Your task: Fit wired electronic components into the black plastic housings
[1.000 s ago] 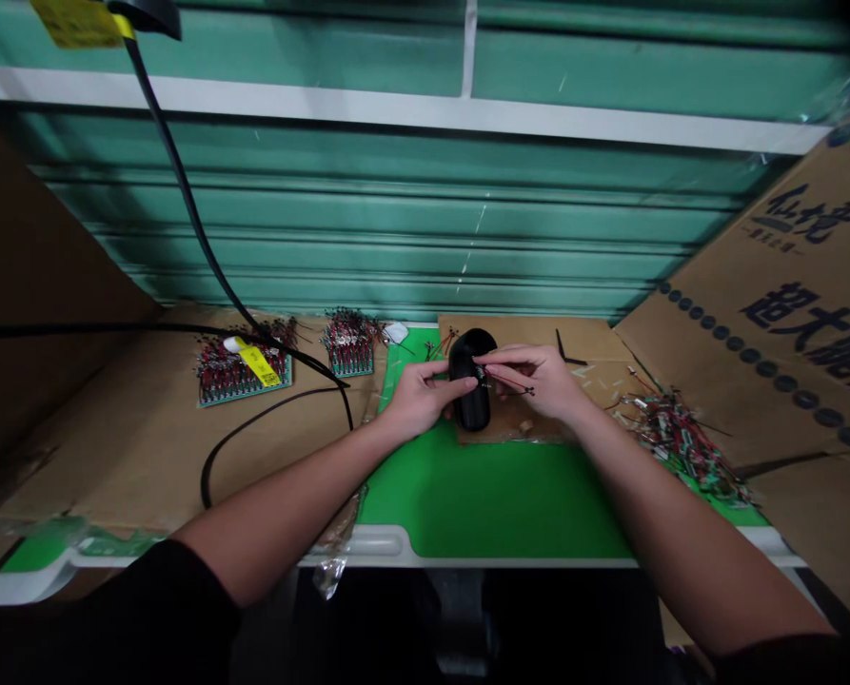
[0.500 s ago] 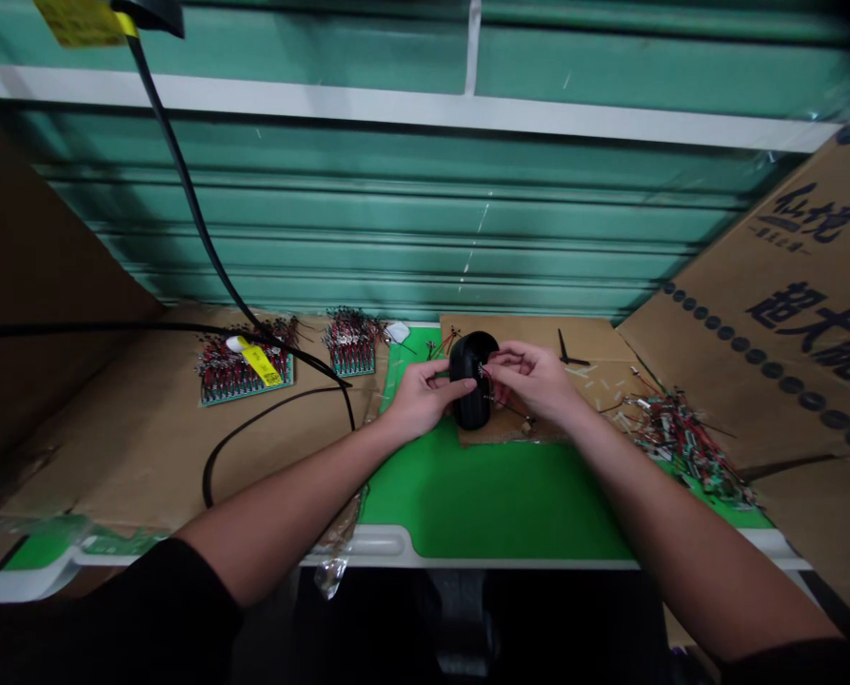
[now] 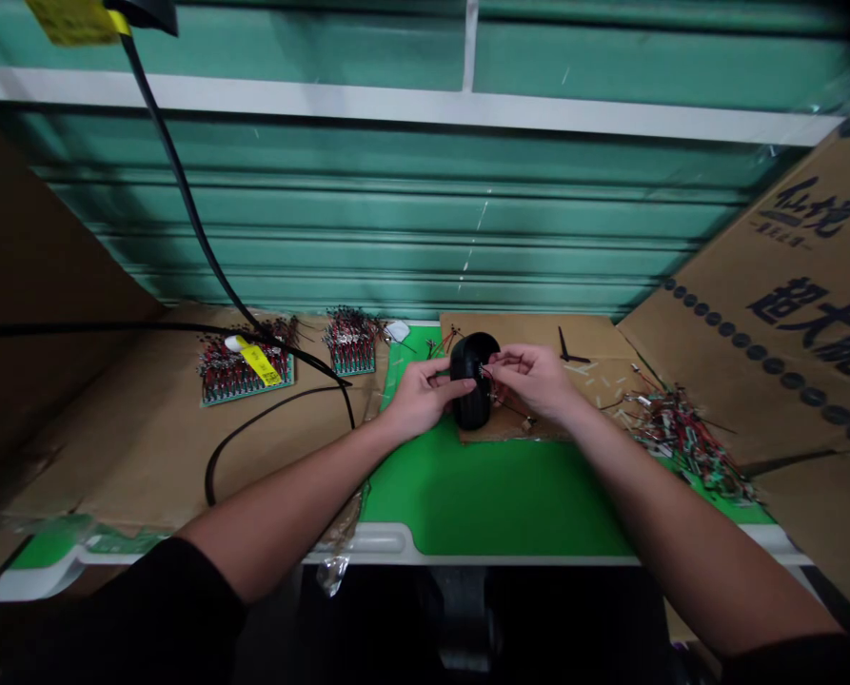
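A black rounded object stands on a cardboard sheet at the back of the green table. My left hand is closed against the black object's left side, its fingertips pressed to the front. My right hand pinches a small part with thin red and black wires right at the object's front, where both hands' fingertips meet. What the pinched part is stays too small to make out.
Two green boards filled with red-wired parts lie on cardboard at the left. A black cable with a yellow tag loops across them. A heap of loose wired parts lies right, before a printed cardboard panel.
My right hand drew in from holding the wire stretched rightward to pinching it close against the black object. The left hand stayed on the object.
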`<act>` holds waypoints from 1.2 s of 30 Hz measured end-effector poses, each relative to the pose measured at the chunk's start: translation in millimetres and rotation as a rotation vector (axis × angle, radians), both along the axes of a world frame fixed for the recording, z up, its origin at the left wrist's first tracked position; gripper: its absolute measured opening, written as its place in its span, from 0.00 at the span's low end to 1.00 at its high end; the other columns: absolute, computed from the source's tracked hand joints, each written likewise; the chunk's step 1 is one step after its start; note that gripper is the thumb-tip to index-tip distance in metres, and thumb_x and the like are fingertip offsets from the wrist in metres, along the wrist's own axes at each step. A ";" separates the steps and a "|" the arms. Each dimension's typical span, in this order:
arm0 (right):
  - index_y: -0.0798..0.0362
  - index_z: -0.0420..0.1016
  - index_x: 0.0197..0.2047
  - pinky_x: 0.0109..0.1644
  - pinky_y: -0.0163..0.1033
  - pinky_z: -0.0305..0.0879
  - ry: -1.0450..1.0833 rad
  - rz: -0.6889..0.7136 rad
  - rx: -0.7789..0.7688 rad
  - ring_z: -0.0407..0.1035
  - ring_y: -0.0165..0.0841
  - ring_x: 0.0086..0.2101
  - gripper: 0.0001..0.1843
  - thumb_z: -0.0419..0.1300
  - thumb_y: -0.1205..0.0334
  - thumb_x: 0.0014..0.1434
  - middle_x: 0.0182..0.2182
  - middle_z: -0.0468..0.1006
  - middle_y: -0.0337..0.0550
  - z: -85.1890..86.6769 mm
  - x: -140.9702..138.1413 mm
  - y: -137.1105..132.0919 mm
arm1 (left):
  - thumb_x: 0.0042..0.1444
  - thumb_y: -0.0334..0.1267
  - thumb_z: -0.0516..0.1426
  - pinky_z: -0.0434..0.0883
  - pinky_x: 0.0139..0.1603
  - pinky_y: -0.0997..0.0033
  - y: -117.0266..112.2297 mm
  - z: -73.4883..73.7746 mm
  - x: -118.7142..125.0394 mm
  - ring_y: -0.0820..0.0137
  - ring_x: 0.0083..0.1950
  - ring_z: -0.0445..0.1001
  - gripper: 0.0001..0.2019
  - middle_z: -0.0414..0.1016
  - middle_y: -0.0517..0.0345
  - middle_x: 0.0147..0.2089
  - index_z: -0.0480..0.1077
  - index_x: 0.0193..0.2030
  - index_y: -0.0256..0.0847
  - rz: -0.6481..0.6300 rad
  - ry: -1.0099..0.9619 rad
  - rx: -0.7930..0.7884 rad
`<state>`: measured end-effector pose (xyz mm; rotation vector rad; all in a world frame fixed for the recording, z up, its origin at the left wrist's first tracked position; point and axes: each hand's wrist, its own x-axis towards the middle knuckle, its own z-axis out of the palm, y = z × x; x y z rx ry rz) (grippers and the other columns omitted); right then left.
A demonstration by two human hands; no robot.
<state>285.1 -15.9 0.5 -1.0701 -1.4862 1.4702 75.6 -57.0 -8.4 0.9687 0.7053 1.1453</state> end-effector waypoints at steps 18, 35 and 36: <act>0.53 0.79 0.41 0.25 0.37 0.76 0.015 0.000 0.004 0.75 0.32 0.21 0.28 0.81 0.42 0.48 0.27 0.80 0.40 -5.2 -0.7 1.2 | 0.45 0.44 0.78 0.81 0.51 0.54 -0.3 -2.3 -0.6 0.56 0.41 0.87 0.24 0.87 0.45 0.41 0.83 0.47 0.33 -0.009 0.001 -0.016; 0.52 0.78 0.36 0.25 0.36 0.72 -0.020 -0.018 -0.011 0.72 0.30 0.21 0.25 0.80 0.44 0.47 0.25 0.78 0.40 -4.1 -7.0 -1.5 | 0.45 0.43 0.76 0.79 0.47 0.59 -0.3 2.8 -0.3 0.60 0.38 0.84 0.19 0.85 0.48 0.37 0.82 0.41 0.34 0.016 0.073 0.021; 0.52 0.78 0.37 0.25 0.36 0.72 -0.018 -0.023 -0.016 0.72 0.30 0.21 0.26 0.80 0.44 0.46 0.25 0.78 0.39 -4.4 -8.3 -1.9 | 0.45 0.42 0.76 0.79 0.43 0.61 -0.1 3.0 0.0 0.61 0.37 0.83 0.19 0.84 0.50 0.36 0.82 0.40 0.35 0.025 0.083 0.018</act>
